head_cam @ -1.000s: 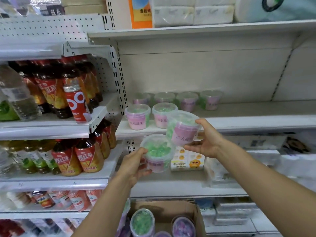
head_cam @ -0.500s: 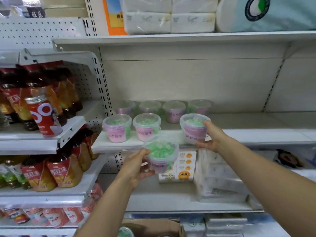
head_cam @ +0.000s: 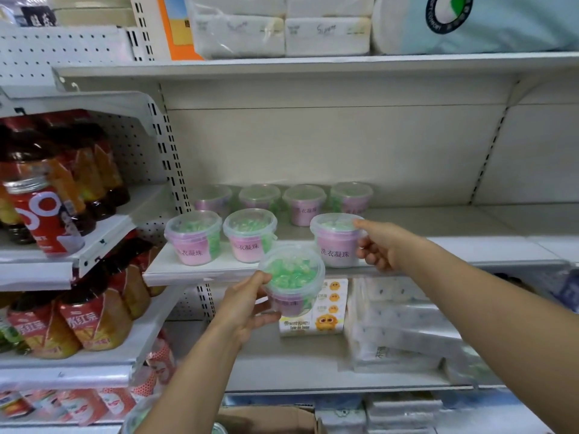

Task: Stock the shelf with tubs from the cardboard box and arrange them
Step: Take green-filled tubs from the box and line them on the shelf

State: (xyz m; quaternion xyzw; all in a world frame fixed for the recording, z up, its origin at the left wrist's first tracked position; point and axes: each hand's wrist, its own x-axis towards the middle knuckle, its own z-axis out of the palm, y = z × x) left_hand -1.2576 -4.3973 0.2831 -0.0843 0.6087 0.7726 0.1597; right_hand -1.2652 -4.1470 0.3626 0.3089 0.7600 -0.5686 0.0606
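My left hand (head_cam: 242,306) grips a clear tub of green beads with a pink label (head_cam: 293,278), held tilted in front of the shelf edge. My right hand (head_cam: 380,245) holds another tub (head_cam: 336,241) that stands upright on the white shelf (head_cam: 454,245), in the front row with a gap to its left. Two tubs (head_cam: 194,238) (head_cam: 250,234) stand at the shelf's front left. Several more tubs (head_cam: 302,205) line up behind them. The cardboard box (head_cam: 269,419) shows only its top flap at the bottom.
Red tea bottles (head_cam: 91,321) and a red can (head_cam: 47,217) fill the left shelves. Tissue packs (head_cam: 316,305) and wrapped paper goods (head_cam: 401,333) sit on the shelf below. Paper packs (head_cam: 282,26) lie on the top shelf. The tub shelf is bare to the right.
My right hand has set its tub upright on the shelf's front row. My left hand has lifted its tub slightly closer to the shelf edge. The view has shifted up.
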